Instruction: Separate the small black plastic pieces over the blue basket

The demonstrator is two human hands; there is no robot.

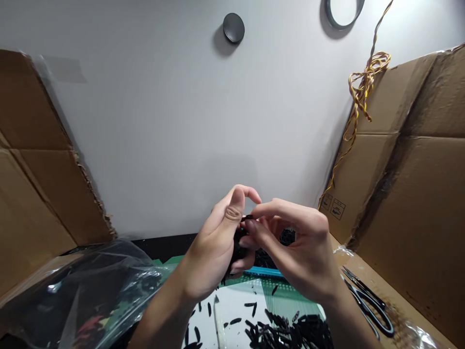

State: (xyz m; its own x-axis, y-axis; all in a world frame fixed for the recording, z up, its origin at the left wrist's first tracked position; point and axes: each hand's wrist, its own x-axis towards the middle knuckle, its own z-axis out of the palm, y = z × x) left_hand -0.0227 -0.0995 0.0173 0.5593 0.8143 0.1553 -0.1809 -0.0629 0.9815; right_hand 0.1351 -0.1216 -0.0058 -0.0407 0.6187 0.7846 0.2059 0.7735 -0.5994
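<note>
My left hand (212, 240) curls around a dark bundle (238, 245), much of which the fingers hide. It looks like a cluster of thin black pieces, but its kind is unclear. Right beside it, my right hand (296, 245) is closed in a pinch on a small black piece (248, 218), held up against the left fingers. Below both hands, many slim black pieces (290, 332) lie heaped, with others scattered over a white sheet (236, 293). Behind the hands, a blue-rimmed basket (265, 272) holds more black items, partly covered from view.
Cardboard panels (410, 194) stand on both sides. Scissors (376, 312) and a slim dark tool (363, 287) lie at the right. A clear plastic bag (119, 276) is at the left. A pen-like stick (220, 322) rests on the sheet. Twisted wire (366, 82) hangs at the upper right.
</note>
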